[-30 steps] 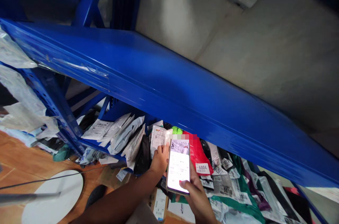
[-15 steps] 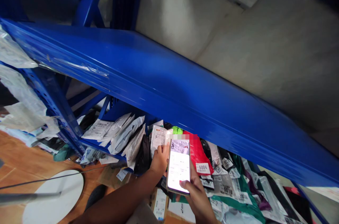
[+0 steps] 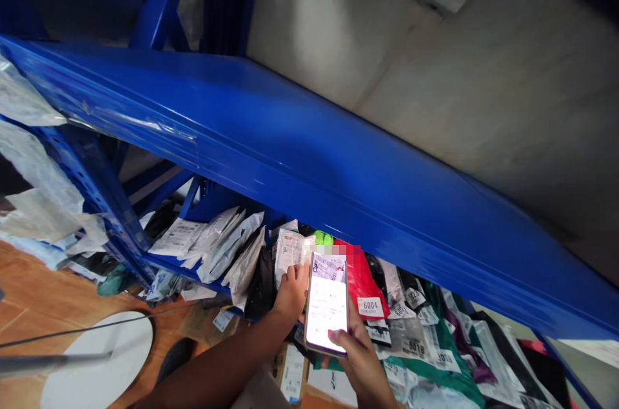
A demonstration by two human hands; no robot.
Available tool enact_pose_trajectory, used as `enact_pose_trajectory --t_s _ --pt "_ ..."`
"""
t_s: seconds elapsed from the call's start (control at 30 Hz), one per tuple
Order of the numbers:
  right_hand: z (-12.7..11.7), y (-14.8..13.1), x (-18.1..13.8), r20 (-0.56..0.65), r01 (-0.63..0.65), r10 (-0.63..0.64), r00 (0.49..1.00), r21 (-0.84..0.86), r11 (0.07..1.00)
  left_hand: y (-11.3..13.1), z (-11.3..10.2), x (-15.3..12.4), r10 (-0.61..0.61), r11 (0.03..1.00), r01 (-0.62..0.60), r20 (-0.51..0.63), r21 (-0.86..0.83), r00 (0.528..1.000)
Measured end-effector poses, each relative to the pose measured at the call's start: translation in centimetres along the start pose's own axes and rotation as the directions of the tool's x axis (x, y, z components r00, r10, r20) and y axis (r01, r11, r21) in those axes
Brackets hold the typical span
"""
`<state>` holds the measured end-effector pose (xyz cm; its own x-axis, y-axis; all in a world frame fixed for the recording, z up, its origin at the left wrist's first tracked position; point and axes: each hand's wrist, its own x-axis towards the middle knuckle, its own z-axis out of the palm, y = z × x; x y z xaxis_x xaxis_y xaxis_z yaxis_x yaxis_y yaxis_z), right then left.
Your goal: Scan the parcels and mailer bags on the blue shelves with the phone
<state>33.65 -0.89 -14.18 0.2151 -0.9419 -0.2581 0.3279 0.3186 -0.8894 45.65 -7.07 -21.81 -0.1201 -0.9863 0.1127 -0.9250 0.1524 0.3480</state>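
A smartphone [image 3: 327, 315] is upright in my right hand [image 3: 360, 357], whose thumb rests on the lower part of the lit screen. A shipping label shows in a strip at the top of that screen, with white fields below. Just left of the phone, my left hand [image 3: 293, 293] is closed at the lower edge of a white parcel bag [image 3: 289, 249] with a printed label; its fingertips are partly hidden behind the phone. A red parcel bag [image 3: 355, 273] tagged 6004 lies behind the phone to the right.
A thick blue shelf beam [image 3: 271, 131] crosses above my hands. White parcel bags [image 3: 232, 241] lean in a row on the left of the lower shelf, with more numbered parcels [image 3: 416, 344] on the right. A round white base [image 3: 101, 357] stands on the tiled floor [image 3: 29, 273].
Both hands and the phone stay almost in place. The label picture on the phone screen has shifted slightly.
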Motion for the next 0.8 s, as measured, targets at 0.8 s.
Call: enact_pose_trajectory --t_s 0.8 --pt "-0.1 -0.1 -0.1 0.007 -0.016 0.016 1.0 -0.019 1.0 0.3 -1.3 -0.1 -0.031 0.999 0.032 0.132 -0.006 0.991"
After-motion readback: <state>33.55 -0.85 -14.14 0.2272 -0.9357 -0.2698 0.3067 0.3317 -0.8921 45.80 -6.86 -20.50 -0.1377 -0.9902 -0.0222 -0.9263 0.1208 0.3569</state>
